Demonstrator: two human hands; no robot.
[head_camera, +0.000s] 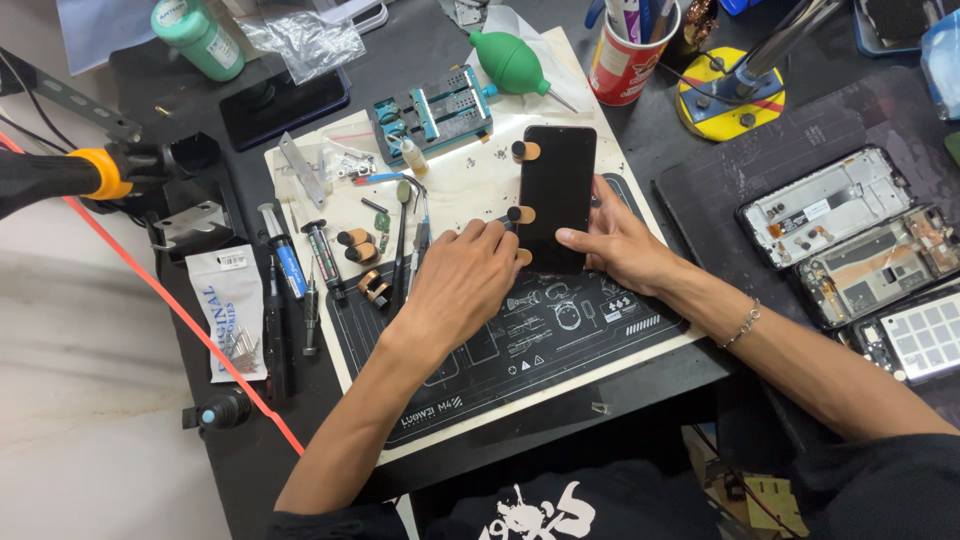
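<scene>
- The phone (556, 195) lay flat between both hands, long axis pointing away from the person.
- Left hand (462, 282) fingers touched its left edge; right hand (618, 243) gripped its right edge.
- The red cup (628, 58) beyond the fingers held pens.

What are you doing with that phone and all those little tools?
A person sits at a repair mat. The left hand touches a small tan clip on the edge of a black phone lying screen up, while the right hand steadies the phone's other side. Screwdrivers lie on the left, and opened phones on the right.
</scene>
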